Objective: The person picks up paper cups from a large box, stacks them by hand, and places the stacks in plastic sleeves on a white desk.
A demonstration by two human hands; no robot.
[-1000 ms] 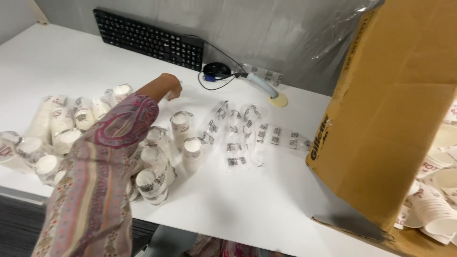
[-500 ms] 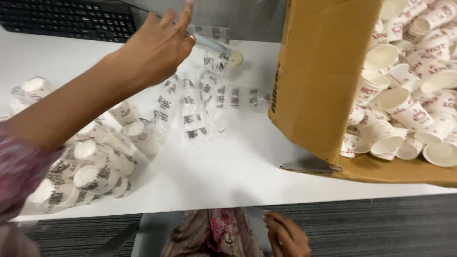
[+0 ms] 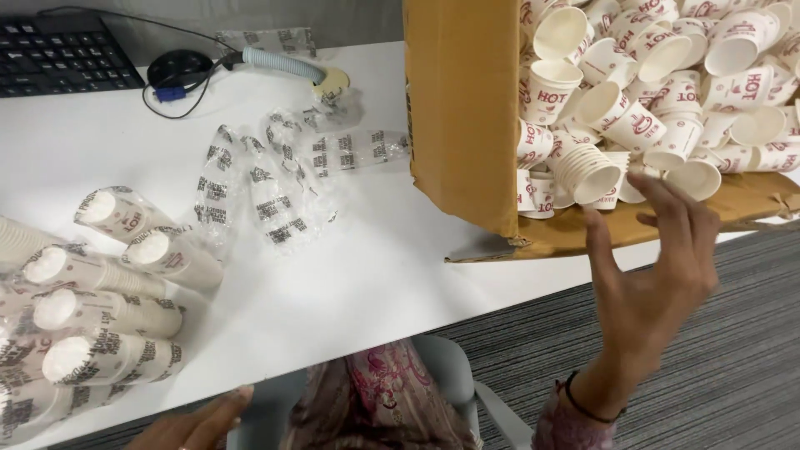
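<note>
Head view: The right hand is raised at the lower right of the frame, fingers spread open and gripping nothing. The fingertips reach the open side of the cardboard box at the upper right. The box lies tipped on the white bench and is filled with loose white paper cups bearing red print. A short nested stack of cups lies just beside the fingertips.

The left hand shows only partly at the bottom edge, lower left; its finger state cannot be told. Wrapped cup sleeves lie at the left of the frame. Empty clear plastic wrappers lie at centre. A black keyboard and a black mouse sit at the upper left.
</note>
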